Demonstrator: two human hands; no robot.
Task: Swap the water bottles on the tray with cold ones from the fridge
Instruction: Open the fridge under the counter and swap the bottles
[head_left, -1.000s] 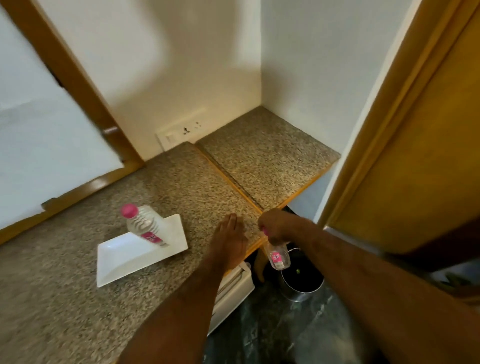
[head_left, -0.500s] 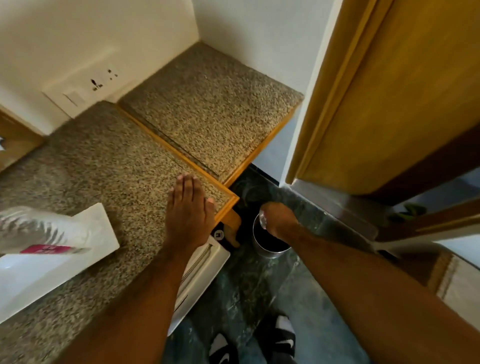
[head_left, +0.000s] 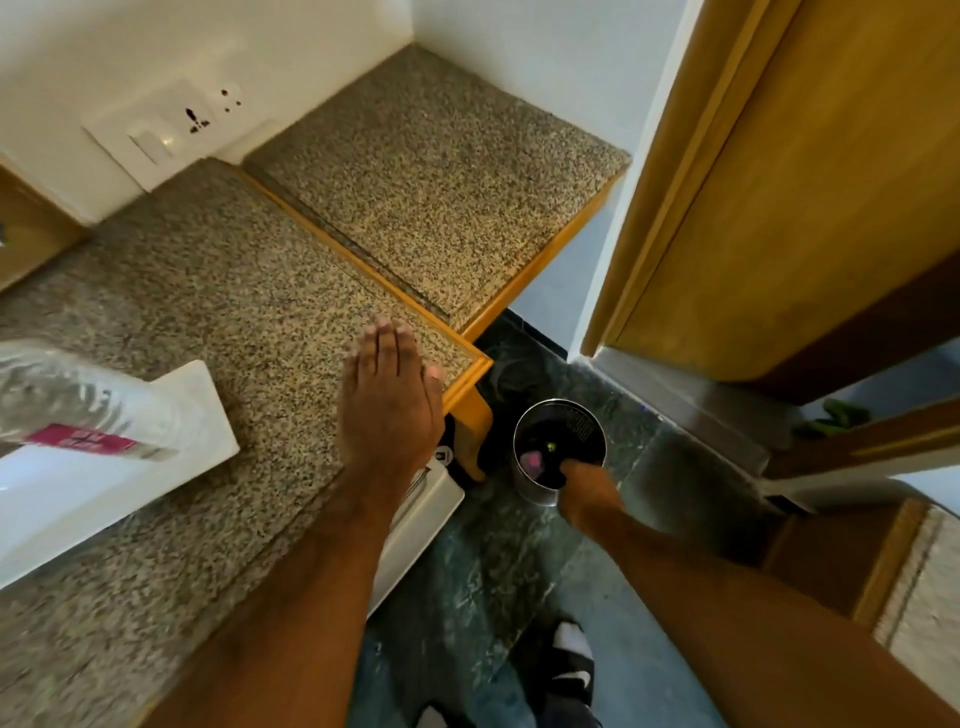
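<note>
A white rectangular tray (head_left: 119, 499) sits on the speckled granite counter (head_left: 218, 280) at the left. On it is a clear water bottle (head_left: 78, 410) with a pink label, blurred and cut off by the frame edge. My left hand (head_left: 387, 400) lies flat on the counter near its wooden corner, fingers together, holding nothing. My right hand (head_left: 587, 491) is down at the near rim of a steel bin (head_left: 558, 449) on the floor, fingertips over the opening and nothing in them. Inside the dark bin a bit of pink (head_left: 532, 460) shows, apart from my fingers.
A white appliance front (head_left: 421, 519) sticks out under the counter edge below my left forearm. A second granite shelf (head_left: 441, 182) fills the corner, with a wall socket plate (head_left: 171, 130) to its left. A wooden door (head_left: 810, 197) stands at the right. My sandalled feet (head_left: 571, 654) are on the dark floor.
My right hand went down from the counter edge with the small bottle to the steel bin and now holds nothing. My view swung right and down; my left hand stayed flat.
</note>
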